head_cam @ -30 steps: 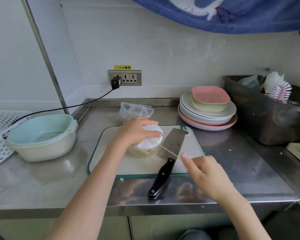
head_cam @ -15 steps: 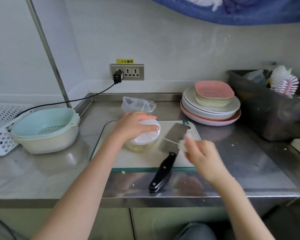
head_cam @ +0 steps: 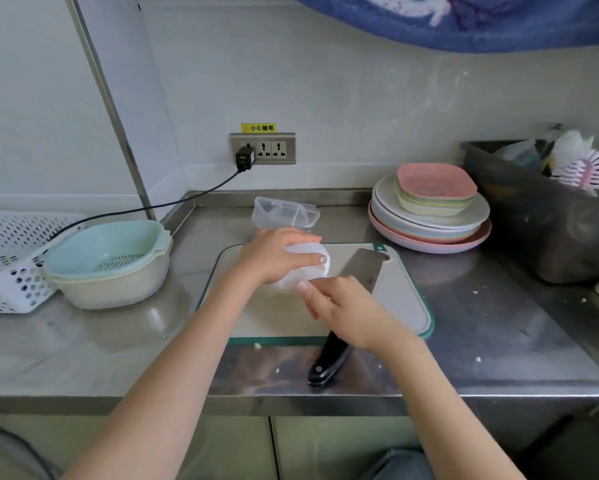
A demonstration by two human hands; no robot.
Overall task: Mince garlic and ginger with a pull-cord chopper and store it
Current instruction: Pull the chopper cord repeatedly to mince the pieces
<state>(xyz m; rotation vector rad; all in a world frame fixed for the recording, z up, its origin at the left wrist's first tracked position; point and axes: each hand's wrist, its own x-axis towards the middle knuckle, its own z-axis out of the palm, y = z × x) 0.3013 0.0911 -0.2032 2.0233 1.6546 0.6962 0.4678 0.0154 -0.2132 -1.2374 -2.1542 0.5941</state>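
Observation:
The pull-cord chopper (head_cam: pixel 310 263), white-lidded with a clear bowl, stands on the cutting board (head_cam: pixel 403 306). My left hand (head_cam: pixel 274 256) grips its lid from above. My right hand (head_cam: pixel 339 306) is right at the chopper's front side, fingers curled round the pull handle; the cord is drawn in and hidden. The chopper's contents are covered by both hands. A clear storage container (head_cam: pixel 284 214) sits just behind the chopper. A cleaver (head_cam: pixel 358 268) lies on the board, its black handle (head_cam: pixel 325 365) sticking out over the board's front edge under my right wrist.
A mint colander in a cream bowl (head_cam: pixel 107 261) and a white perforated basket (head_cam: pixel 4 258) stand at left. Stacked plates (head_cam: pixel 429 216) sit back right beside a dark bin (head_cam: pixel 547 230) with a brush (head_cam: pixel 582 168). A black cable (head_cam: pixel 145 211) runs from the wall socket.
My right hand has moved left and back toward the chopper, letting the stretched cord retract. My left hand has stayed on the lid.

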